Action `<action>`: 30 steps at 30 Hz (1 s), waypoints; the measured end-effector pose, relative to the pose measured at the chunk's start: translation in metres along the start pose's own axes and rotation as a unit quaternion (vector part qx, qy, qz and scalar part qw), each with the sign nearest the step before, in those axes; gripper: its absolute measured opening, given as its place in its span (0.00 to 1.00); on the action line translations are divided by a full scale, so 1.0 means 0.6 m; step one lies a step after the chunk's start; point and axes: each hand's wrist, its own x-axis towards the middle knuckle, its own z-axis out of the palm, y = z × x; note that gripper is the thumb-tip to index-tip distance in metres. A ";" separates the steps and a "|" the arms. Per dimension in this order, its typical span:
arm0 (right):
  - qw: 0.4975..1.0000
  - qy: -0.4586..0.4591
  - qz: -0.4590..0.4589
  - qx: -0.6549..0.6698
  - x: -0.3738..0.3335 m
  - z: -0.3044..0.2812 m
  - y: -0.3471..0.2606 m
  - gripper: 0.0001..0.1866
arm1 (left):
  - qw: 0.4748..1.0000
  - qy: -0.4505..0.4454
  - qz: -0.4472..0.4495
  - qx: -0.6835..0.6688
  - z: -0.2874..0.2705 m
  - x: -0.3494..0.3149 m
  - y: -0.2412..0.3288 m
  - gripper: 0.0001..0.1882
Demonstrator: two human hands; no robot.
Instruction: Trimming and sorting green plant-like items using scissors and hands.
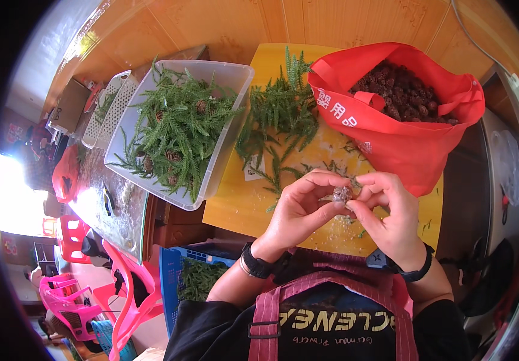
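Over the yellow table [229,207], a small greyish-brown pine cone [342,194] is held between my two hands. My left hand [307,207] grips it from the left with thumb and fingers. The fingertips of my right hand [387,207] close on its right side; whether a thin strand is also pinched there is too small to tell. Green needle sprigs [280,114] lie on the table beyond my left hand. Crumbs and loose bits of greenery are scattered beneath the cone.
A red fabric bag [404,150] full of dark pine cones stands at the back right. To the left, a translucent plastic bin [246,78] holds sprigs with several cones among them. A blue crate [169,283] of greenery sits below it. Pliers [108,200] lie on the side table.
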 end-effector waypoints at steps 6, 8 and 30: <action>0.999 0.019 -0.024 -0.018 0.002 0.004 -0.006 0.14 | 1.000 -0.012 0.010 -0.003 -0.012 -0.003 -0.008 0.14; 0.998 0.002 -0.057 -0.032 0.004 0.000 -0.008 0.11 | 1.000 0.016 0.000 0.018 -0.011 -0.005 -0.007 0.14; 0.997 0.019 -0.055 -0.056 -0.003 -0.010 0.001 0.07 | 0.999 0.021 -0.028 0.034 -0.006 -0.003 -0.002 0.16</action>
